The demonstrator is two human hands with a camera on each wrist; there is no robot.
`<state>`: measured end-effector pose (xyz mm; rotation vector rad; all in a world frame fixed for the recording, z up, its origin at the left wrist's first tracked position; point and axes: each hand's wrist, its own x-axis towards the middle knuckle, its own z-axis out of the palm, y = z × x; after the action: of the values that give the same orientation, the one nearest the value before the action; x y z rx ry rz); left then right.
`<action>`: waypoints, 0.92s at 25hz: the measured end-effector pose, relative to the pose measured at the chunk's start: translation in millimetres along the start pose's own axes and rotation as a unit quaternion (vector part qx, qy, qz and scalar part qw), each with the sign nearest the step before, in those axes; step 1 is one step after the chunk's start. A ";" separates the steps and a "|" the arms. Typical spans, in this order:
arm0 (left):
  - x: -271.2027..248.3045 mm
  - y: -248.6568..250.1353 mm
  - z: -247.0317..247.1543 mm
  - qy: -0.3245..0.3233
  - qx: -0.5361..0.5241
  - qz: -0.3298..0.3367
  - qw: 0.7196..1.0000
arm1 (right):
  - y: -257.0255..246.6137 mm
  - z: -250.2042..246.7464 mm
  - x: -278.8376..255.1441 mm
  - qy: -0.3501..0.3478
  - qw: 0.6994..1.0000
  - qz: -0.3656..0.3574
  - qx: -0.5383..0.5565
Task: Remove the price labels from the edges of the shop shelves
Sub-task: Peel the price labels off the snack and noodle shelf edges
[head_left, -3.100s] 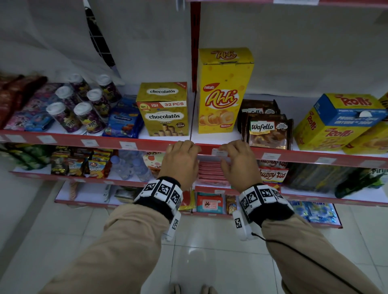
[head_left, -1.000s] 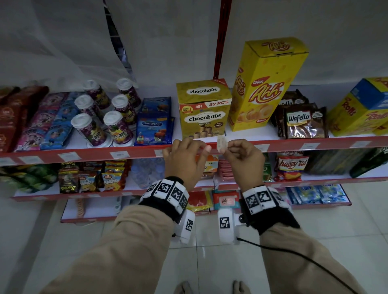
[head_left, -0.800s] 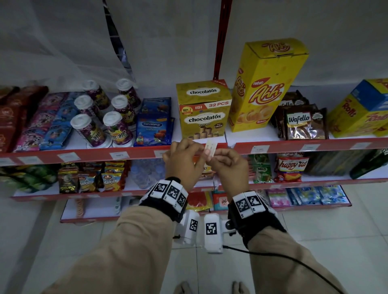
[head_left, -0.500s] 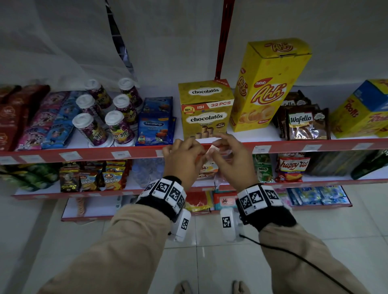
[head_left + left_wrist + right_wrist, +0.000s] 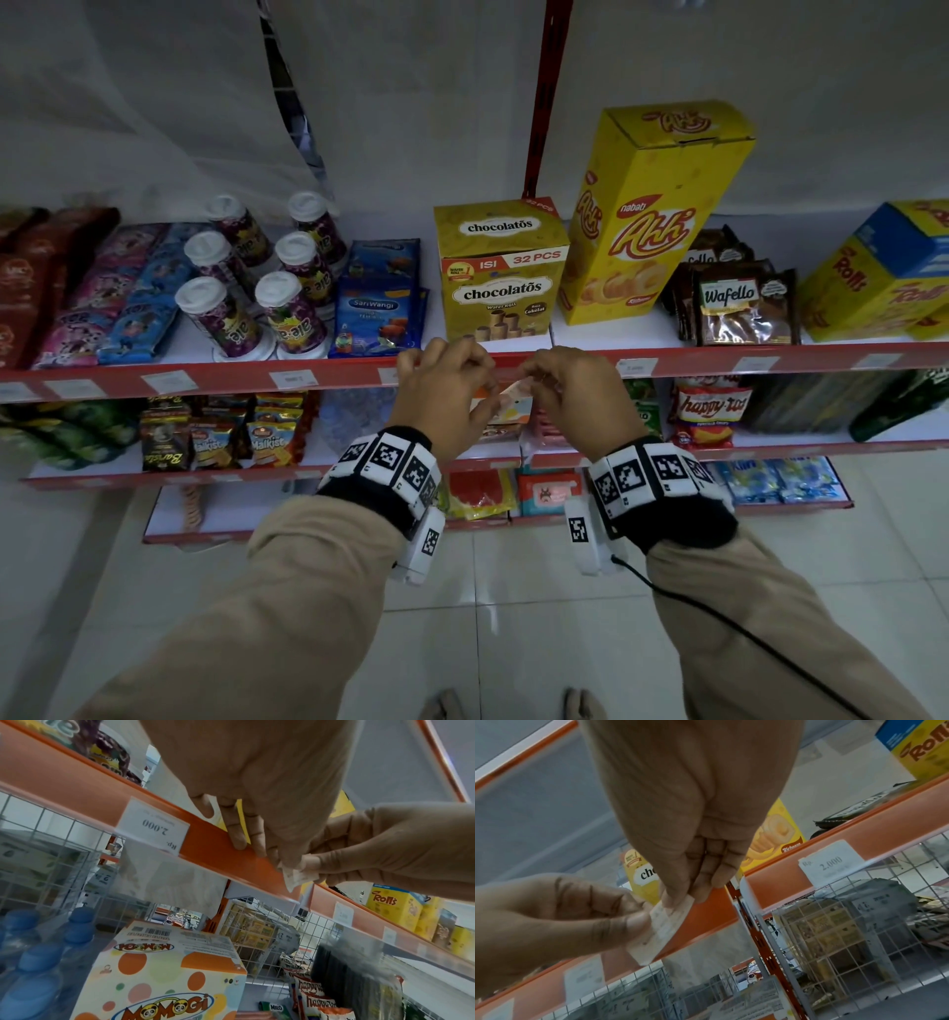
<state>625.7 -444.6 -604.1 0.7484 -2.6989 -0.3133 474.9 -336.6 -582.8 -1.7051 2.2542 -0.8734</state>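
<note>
Since half a second ago: both hands lowered slightly, from level with the red shelf edge (image 5: 693, 362) to just beneath it; camera and stock unchanged.

Item 1, left hand (image 5: 442, 390): fingers curled, thumb and forefinger pinching one end of the removed price label (image 5: 663, 925).

Item 2, right hand (image 5: 577, 393): fingers curled, thumb and fingertips (image 5: 677, 892) pinching the other end of the same label. Fingertips of the two hands nearly meet.

Item 3, removed price label: small pale paper slip, held between both hands, off the shelf edge and just in front of it.

Item 4, beyond the fingers: red shelf edge. Left of the left fingers, a fitted label reading "2.000" (image 5: 153, 825); right of the right fingers, a second fitted label (image 5: 637, 367); further ones along the edge either way.

Item 5, behind the edge, above the fingers: chocolatos box (image 5: 500, 272), directly behind the left hand; tall Ahh box (image 5: 647, 216), behind the right hand; Wafello packs (image 5: 739, 303) further right; lidded cups (image 5: 241, 288) far left.
</note>
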 end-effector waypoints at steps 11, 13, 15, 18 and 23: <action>1.1 7.2 -9.5 -0.001 0.069 -0.015 0.997 | -1.4 -12.3 2.9 -0.004 1.000 0.025 0.008; 0.1 7.3 -11.7 -0.006 0.061 -0.016 0.998 | -1.7 -14.0 4.1 0.020 0.999 0.030 0.018; -1.6 5.9 -13.7 -0.009 0.050 -0.017 0.999 | -0.7 -14.6 6.5 0.069 0.996 0.037 0.051; -4.0 5.8 -13.9 -0.004 0.036 -0.030 0.999 | 0.8 -13.6 10.1 0.112 0.987 0.047 0.105; -2.8 10.1 -11.5 0.002 0.002 -0.062 0.998 | 3.8 -4.4 10.1 0.083 0.991 0.033 0.098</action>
<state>627.5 -436.0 -591.3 0.9176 -2.6568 -0.3352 466.4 -343.8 -579.4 -1.5147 2.2246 -1.2171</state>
